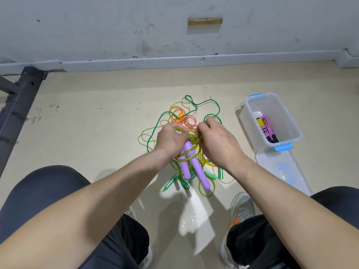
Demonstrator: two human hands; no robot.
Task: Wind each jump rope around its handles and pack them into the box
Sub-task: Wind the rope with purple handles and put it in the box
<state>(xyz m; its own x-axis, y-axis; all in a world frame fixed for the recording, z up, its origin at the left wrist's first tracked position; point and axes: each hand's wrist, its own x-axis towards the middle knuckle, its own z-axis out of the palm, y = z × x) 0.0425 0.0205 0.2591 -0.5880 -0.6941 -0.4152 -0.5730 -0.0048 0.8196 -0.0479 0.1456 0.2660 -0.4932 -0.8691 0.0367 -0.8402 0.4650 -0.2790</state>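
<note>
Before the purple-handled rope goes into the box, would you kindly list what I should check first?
1. Handles paired: ok. The purple handles lie side by side in the left hand's grip.
2. Rope under control: ok. The right hand pinches the yellow-green rope near the handles.
3. Winding finished: not ok. Loose loops hang below the handles.
4. Clear of the pile: cannot tell. Those loops overlap the tangled ropes on the floor.
5. Box open: ok. The lid lies on the floor beside the box.
6. Room inside: ok. Only one wound rope lies in it.
</note>
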